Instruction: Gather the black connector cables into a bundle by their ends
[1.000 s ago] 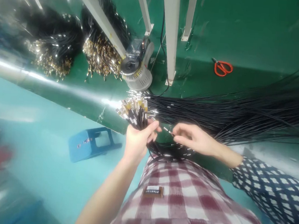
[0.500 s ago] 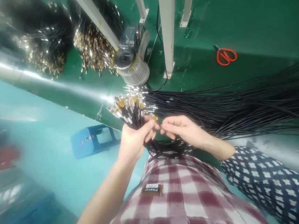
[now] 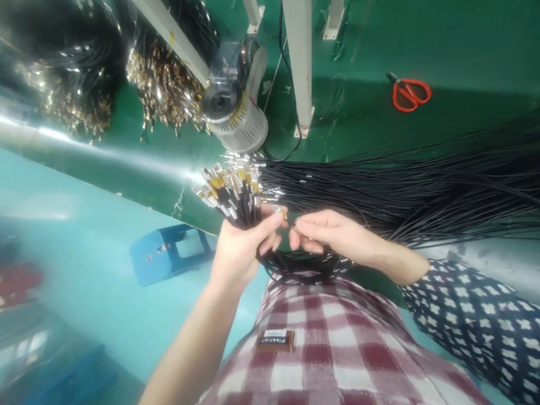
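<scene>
We see black cables point(image 3: 249, 209), their silver and yellow tips point(image 3: 214, 182) fanned out, bunched by the near edge of the table point(image 3: 457, 48).

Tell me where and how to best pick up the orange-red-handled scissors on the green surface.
Best guess: pinch the two rounded orange-red handle loops, coming from the near right. The scissors lie on the green surface with loops toward that side and the narrow grey blades pointing away to the left.

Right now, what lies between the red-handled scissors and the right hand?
In the head view, green surface, then a spread of black cables, separate the scissors from the right hand.
</scene>
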`<state>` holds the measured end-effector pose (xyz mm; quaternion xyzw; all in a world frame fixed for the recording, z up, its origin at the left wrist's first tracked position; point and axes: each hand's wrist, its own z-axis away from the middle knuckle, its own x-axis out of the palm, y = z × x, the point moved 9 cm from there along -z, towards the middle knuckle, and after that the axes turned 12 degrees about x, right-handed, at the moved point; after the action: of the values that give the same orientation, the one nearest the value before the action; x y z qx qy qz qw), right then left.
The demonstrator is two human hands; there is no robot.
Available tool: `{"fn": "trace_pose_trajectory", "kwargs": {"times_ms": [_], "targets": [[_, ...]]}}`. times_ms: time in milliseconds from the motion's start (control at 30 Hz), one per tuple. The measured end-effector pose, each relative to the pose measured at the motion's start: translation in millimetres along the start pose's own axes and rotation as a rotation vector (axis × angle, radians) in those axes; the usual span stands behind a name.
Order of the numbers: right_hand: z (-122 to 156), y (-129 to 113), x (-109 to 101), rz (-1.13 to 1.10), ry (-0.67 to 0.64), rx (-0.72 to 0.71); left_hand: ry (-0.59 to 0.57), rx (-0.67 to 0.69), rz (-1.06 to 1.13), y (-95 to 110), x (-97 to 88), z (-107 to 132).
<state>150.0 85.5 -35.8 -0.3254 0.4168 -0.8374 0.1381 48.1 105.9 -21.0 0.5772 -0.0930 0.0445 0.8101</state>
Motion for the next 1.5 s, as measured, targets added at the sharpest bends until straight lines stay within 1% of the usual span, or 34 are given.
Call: {"fn": "trace_pose_trajectory", "kwargs": {"times_ms": [33, 67, 100, 167, 200, 233, 267, 300, 400, 567, 633, 900, 1033, 1167, 1367, 1433, 1500], "targets": [[0.4, -1.5, 0.7, 0.045, 0.014, -0.012, 0.0, 0.006, -0.007, 0.2, -0.2, 0.1], [1.0, -3.9, -0.1, 0.104, 0.057, -0.031, 0.001, 0.017, -0.016, 0.6, -0.7, 0.3], [2.0, -7.2, -2.6, 0.17, 0.131, -0.054, 0.006, 0.03, -0.027, 1.2, -1.6, 0.5], [6.5, -15.9, -10.2, 0.291, 0.331, -0.104, 0.027, 0.055, -0.048, 2.2, -4.4, 1.0], [8.8, -19.9, -12.4, 0.327, 0.41, -0.125, 0.041, 0.063, -0.055, 2.4, -6.1, 1.1], [10.3, -23.1, -12.9, 0.335, 0.456, -0.144, 0.053, 0.065, -0.057, 2.3, -7.5, 1.2], [10.4, -25.2, -12.0, 0.315, 0.462, -0.159, 0.059, 0.064, -0.054, 1.9, -8.5, 1.2], [9.2, -26.1, -10.3, 0.27, 0.438, -0.167, 0.06, 0.061, -0.051, 1.5, -8.9, 1.0], [2.4, -23.5, -5.5, 0.065, 0.285, -0.143, 0.051, 0.052, -0.041, 1.5, -8.7, 0.1], [-6.0, -6.1, 0.1, -0.201, 0.057, 0.033, 0.014, 0.035, -0.027, 2.9, -3.5, -0.7], [-7.2, -0.9, 2.8, -0.277, -0.02, 0.071, -0.001, 0.027, -0.023, 2.8, -1.6, -0.8], [-9.2, 6.0, 12.1, -0.455, -0.29, 0.093, -0.022, 0.037, 0.0, 4.7, 1.5, 0.2], [-8.9, 7.8, 13.0, -0.501, -0.327, 0.111, -0.008, 0.002, 0.015, 3.1, 2.6, 2.0], [-8.8, 12.0, 16.2, -0.565, -0.362, 0.156, -0.049, -0.006, 0.013, 4.5, 8.8, 2.8], [-9.9, 16.2, 16.9, -0.602, -0.361, 0.187, -0.086, 0.001, 0.014, 5.8, 12.7, 1.5], [-9.3, 16.1, 17.8, -0.594, -0.369, 0.192, -0.096, -0.001, 0.023, 5.3, 13.3, 1.3], [-8.9, 15.3, 17.0, -0.576, -0.35, 0.18, -0.097, 0.004, 0.02, 5.4, 12.5, 1.4]]}}
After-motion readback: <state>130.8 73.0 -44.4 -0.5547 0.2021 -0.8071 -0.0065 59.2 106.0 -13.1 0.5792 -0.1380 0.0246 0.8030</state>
